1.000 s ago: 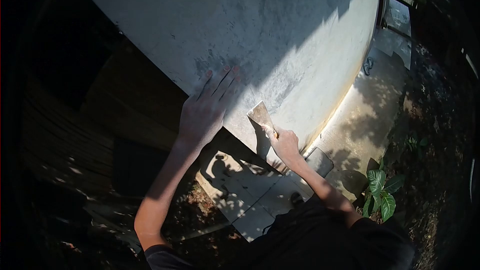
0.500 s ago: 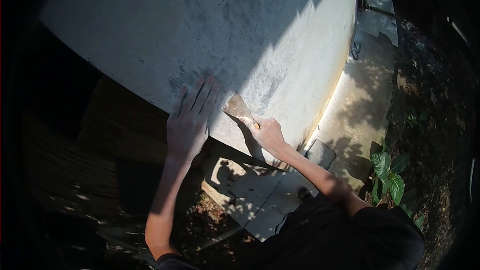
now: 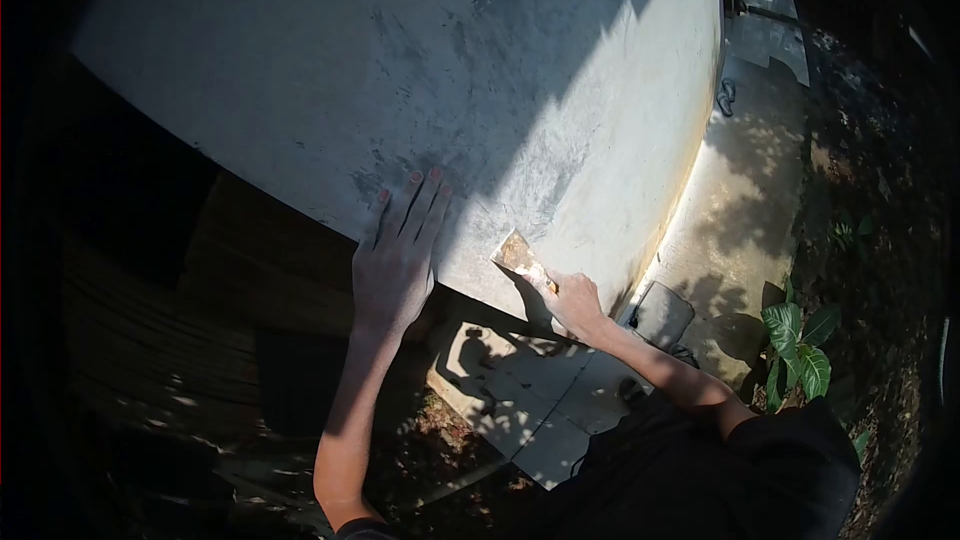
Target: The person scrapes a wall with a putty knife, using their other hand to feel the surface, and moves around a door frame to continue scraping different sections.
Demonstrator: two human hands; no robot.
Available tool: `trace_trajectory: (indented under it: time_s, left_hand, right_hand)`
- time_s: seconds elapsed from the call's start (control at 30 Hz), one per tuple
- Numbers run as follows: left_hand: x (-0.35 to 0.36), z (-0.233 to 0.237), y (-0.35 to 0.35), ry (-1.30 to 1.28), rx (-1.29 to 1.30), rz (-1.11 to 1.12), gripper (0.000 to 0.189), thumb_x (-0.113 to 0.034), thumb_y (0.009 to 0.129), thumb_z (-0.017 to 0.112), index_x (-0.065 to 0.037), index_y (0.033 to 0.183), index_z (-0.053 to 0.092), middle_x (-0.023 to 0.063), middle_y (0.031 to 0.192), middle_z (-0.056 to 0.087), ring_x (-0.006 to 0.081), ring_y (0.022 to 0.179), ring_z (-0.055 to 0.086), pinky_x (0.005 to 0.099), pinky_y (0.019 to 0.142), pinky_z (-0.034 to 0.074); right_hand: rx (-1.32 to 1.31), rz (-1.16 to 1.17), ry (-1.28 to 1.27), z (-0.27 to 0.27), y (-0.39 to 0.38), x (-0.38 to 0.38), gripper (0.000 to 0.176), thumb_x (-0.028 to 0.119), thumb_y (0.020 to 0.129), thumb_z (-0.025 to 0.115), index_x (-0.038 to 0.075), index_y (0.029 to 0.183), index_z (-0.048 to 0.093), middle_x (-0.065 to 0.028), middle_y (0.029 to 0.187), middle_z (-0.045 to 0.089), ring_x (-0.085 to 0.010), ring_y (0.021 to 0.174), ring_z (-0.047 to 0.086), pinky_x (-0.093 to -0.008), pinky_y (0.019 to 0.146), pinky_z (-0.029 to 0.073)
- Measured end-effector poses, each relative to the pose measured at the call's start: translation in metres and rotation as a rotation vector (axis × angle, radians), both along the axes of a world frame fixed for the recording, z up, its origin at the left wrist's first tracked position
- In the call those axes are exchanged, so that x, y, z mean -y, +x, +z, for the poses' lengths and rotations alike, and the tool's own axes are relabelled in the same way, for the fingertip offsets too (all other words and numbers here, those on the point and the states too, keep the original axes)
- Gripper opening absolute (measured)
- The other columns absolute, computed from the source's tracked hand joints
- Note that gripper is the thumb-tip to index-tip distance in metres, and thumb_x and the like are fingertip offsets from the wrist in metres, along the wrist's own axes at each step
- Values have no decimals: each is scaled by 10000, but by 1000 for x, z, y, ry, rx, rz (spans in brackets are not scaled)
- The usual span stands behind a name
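A large pale wall [image 3: 640, 90] with grey scuffed patches fills the upper view, partly in shadow and partly sunlit. My left hand [image 3: 400, 250] lies against it near its lower edge, fingers spread and holding nothing. To its right, my right hand [image 3: 574, 302] is wrapped round the handle of a scraper [image 3: 520, 255]. The scraper's flat blade, smeared with whitish and brown material, points up and left at the sunlit part of the wall. Both hands look dusty. Whether the blade touches the surface is hard to tell.
Paving slabs [image 3: 520, 390] lie below the wall's edge, and a concrete path [image 3: 750, 180] runs along the right. A grey flat object [image 3: 662, 314] rests near the corner. A leafy plant [image 3: 797, 350] grows at the lower right. Dark footwear [image 3: 726, 97] sits on the path.
The scraper and my right hand have moved down and right, away from my left hand. The whole view has shifted slightly, while my left hand stays flat on the wall.
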State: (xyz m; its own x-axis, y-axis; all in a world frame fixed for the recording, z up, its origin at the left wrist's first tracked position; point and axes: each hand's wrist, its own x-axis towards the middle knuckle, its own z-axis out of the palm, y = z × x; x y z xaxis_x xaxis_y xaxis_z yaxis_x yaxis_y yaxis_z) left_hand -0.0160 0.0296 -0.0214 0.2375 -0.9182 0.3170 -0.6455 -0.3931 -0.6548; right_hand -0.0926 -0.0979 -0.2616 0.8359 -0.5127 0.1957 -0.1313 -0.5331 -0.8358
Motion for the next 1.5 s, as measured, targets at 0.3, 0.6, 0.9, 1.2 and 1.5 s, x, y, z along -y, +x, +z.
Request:
trace_trajectory:
  time_s: [0.3,0.6,0.9,1.2,1.5]
  left_hand:
    - [-3,2,-2,17,-12,12,589,-69,810,563,-163,1379,445,-13,1457,400,151,1354,350,371,1156,252]
    - [-3,6,-4,3,-37,15,570,-77,820,557,-159,1374,451,-15,1459,397,144,1354,348,358,1156,250]
    - [0,-6,1,-77,-88,8,624,-61,801,580,-202,1393,439,-37,1475,380,170,1351,359,409,1151,238]
    - [3,-16,-4,-146,-82,66,537,-139,844,557,-209,1368,463,-65,1468,381,131,1354,343,388,1160,239]
    - [-19,-82,-40,-511,-323,148,559,-4,800,472,-71,1354,467,87,1430,438,225,1358,363,451,1131,237]
  right_hand:
    - [-39,47,108,-6,-12,-12,443,455,899,552,32,900,681,-220,571,572,-368,575,611,-431,558,466]
    - [-162,59,89,-9,-26,-18,408,435,882,559,55,954,688,-229,678,634,-383,678,649,-479,632,505]
    - [-118,84,29,-52,-21,-28,287,314,852,576,40,868,658,-246,695,618,-417,700,632,-494,644,508]
    - [-74,99,133,-57,-20,-35,292,312,901,545,45,901,661,-243,691,615,-425,681,620,-501,626,491]
    - [115,56,168,-30,-1,-43,408,400,920,581,3,946,672,-206,529,496,-295,453,509,-408,478,384]
